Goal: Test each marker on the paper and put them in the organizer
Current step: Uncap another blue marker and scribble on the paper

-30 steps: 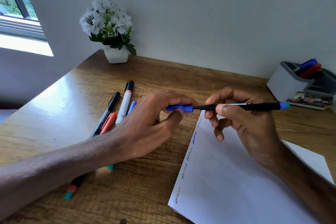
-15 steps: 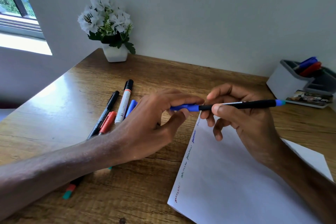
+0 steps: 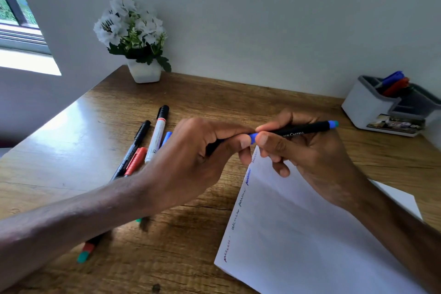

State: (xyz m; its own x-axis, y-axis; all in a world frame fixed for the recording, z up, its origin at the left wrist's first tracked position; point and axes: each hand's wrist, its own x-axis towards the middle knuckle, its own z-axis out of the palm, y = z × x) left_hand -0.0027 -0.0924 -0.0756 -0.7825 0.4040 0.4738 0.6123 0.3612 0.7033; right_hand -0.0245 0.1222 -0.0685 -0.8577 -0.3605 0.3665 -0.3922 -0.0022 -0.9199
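Above the paper (image 3: pixel 298 234), left hand (image 3: pixel 191 162) pinches the blue cap (image 3: pixel 252 138); right hand (image 3: pixel 317 164) grips the black marker (image 3: pixel 300 131).

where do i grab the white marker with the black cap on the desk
Pinch the white marker with the black cap at its far cap end, from above. It lies flat on the wooden desk, and that end sticks out past the slim black pen beside it.

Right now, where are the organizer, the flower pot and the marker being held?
organizer (image 3: pixel 367 108), head view, white front wall.
flower pot (image 3: pixel 144 73), head view, white side.
blue marker (image 3: pixel 310 128), head view, black barrel.
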